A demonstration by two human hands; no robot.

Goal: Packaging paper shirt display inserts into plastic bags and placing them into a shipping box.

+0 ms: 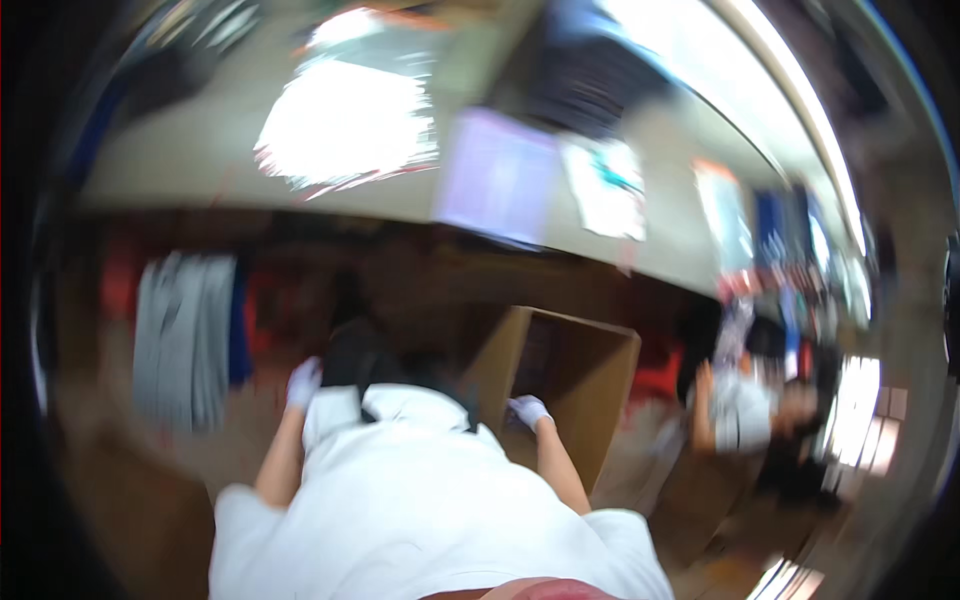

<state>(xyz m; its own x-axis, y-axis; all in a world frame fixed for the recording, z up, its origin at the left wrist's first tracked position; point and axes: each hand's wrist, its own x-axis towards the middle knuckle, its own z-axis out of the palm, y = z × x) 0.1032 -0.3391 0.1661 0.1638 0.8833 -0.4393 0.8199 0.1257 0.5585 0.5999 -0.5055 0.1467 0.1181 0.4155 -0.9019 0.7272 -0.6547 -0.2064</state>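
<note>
My left hand [303, 382], in a white glove, hangs beside my left thigh, nearest to my dark trousers [350, 350]. My right hand [529, 409], also gloved in white, is at the near left part of an open cardboard box [607, 400]. Whether it touches the box wall I cannot make out. Motion smears the fingers of both hands, and nothing plainly shows in either one.
Across the front runs a long pale table [200, 180]. On it lie a shiny white stack [350, 125], a lilac sheet-like item [497, 178] and dark folded cloth [595, 75]. Grey garments [185, 340] hang at left. Another person [740, 410] is at right.
</note>
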